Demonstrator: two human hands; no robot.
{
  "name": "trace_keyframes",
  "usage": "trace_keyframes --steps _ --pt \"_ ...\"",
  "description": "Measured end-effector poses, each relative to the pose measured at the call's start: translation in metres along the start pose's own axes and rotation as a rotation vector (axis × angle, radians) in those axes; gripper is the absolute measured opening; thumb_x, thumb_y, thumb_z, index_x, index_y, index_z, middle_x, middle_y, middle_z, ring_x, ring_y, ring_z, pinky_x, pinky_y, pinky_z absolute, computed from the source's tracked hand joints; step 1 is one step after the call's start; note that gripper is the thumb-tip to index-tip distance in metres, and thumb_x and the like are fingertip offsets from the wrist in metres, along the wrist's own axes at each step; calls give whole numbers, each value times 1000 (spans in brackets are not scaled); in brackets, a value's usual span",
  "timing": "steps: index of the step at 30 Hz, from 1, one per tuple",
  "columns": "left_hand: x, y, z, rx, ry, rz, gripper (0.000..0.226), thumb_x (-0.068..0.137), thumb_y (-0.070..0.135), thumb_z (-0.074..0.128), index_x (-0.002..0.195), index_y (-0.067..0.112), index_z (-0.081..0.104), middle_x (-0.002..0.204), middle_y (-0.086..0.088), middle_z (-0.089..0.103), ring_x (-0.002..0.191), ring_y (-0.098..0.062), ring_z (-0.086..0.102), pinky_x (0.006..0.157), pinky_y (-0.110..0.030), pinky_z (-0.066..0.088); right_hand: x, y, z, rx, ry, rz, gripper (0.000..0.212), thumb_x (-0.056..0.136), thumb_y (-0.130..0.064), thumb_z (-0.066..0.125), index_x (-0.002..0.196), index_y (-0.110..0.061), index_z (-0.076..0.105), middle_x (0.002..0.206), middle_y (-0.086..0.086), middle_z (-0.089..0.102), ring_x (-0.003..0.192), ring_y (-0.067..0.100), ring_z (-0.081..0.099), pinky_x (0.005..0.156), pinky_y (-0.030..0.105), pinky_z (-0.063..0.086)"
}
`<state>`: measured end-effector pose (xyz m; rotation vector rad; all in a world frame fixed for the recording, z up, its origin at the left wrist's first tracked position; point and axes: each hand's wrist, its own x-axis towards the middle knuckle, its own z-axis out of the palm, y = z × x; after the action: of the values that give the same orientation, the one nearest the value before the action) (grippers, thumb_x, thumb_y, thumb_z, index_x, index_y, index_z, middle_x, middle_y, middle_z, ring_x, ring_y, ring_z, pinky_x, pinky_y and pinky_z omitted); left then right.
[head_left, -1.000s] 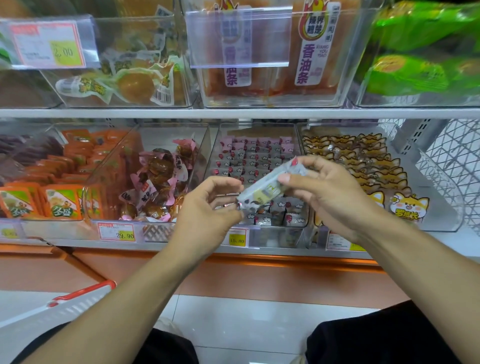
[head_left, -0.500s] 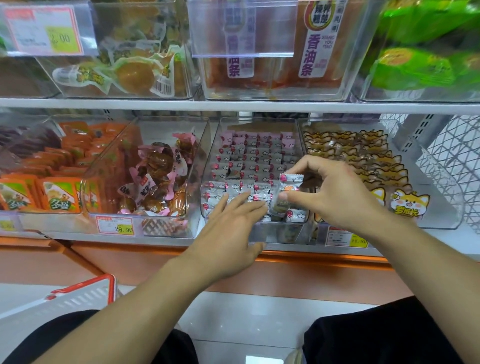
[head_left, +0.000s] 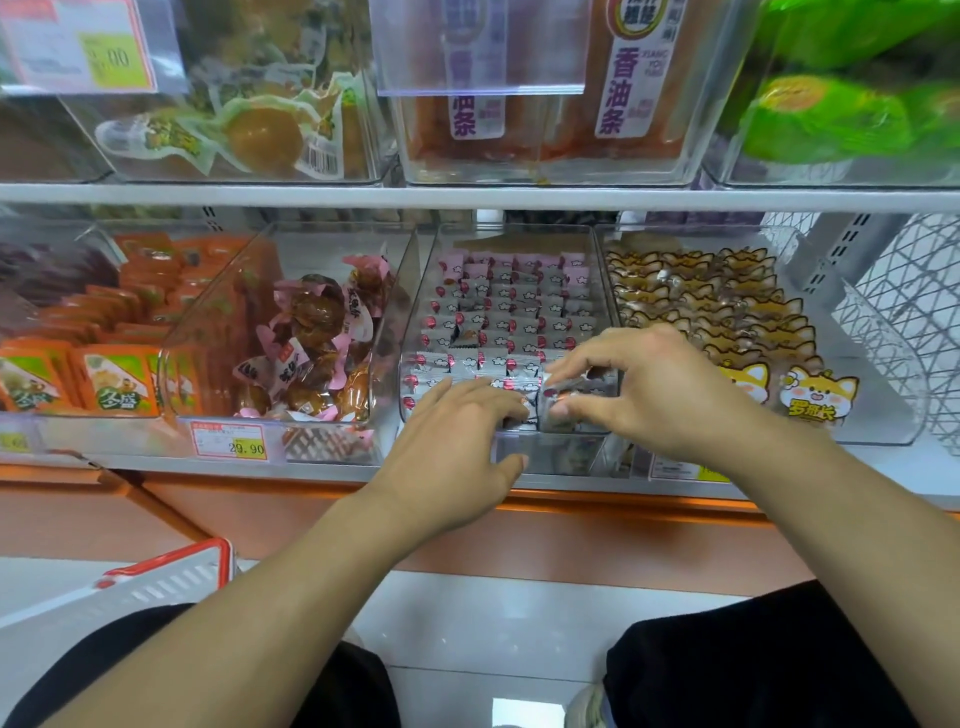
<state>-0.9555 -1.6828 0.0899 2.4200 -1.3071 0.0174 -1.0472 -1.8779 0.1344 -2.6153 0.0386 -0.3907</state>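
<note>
At the front of the clear bin (head_left: 413, 322), the left hand (head_left: 457, 436) was laid flat, fingers straight and together, pressed on the front row of packets (head_left: 441, 361). Just to its right, a silver packet (head_left: 558, 402) was pinched between the thumb and curled fingers (head_left: 582, 361) of the right hand (head_left: 644, 395), low among its neighbours and touching them. The packet was judged light, crinkly and somewhat slippery, its filling easily crushed; it was thought best taken lightly across the middle or by a sealed end, thumb on the near side, fingertips on the far.
</note>
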Motion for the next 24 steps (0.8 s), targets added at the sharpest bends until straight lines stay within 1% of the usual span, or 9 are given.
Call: trace_keyframes --steps 2,4,7,9,13,17,19,21,24 --pt "0 1 0 -32 12 -15 50 87 43 71 134 30 59 132 12 60 130 -11 45 115 -28 20 3 0 5 -117 -106 9 26 83 -43 79 108 -35 77 113 -10 72 109 13 60 99 40 47" --pt "-1 2 0 -75 34 -24 54 87 42 73 137 31 55 132 11 59 127 -10 44 107 -22 20 5 0 9 -239 -178 -34 30 87 -48 72 115 -37 74 118 -15 70 112 13 53 102 40 41" --pt "-2 3 -1 -106 38 3 65 87 41 73 146 34 45 138 9 55 130 -8 38 104 -18 18 5 0 4 -403 -79 -44 33 86 -55 69 117 -43 71 111 -18 70 109 13 48 99 37 34" --pt "-3 5 0 -107 6 39 75 88 42 72 153 36 34 150 11 45 140 -7 28 110 -18 12 4 2 -3 -508 -14 22 32 85 -57 69 114 -45 71 107 -16 68 106 16 48 92 37 35" --pt "-4 8 4 -3 -94 143 83 91 45 67 158 34 20 165 15 21 153 -4 2 123 -30 -9 -1 -1 -6 -506 -162 183 25 87 -56 68 110 -46 73 106 -7 63 107 21 54 84 36 46" --pt "-3 7 8 118 -176 141 83 92 47 64 159 31 18 166 14 16 154 -8 -6 123 -39 -14 -4 -10 0 -535 -198 217 20 92 -35 68 108 -45 73 109 -10 70 104 19 63 79 34 55" --pt "-1 9 11 153 -203 134 82 92 48 62 159 30 19 167 13 13 154 -13 -9 124 -45 -13 -3 -10 3 -535 -179 252 21 93 -33 67 110 -44 72 109 -8 68 106 20 62 78 35 52" --pt "-1 13 13 182 -209 128 83 92 49 61 160 27 19 168 10 11 154 -15 -10 123 -48 -13 -2 -11 6 -535 -169 266 17 93 -41 67 109 -44 71 107 -4 61 105 22 60 74 34 47" --pt "-2 16 18 208 -193 119 84 92 50 61 160 24 20 168 8 11 154 -16 -12 123 -50 -13 -2 -12 6 -531 -156 274 7 93 -45 66 98 -43 71 97 -6 54 96 18 57 68 32 39"
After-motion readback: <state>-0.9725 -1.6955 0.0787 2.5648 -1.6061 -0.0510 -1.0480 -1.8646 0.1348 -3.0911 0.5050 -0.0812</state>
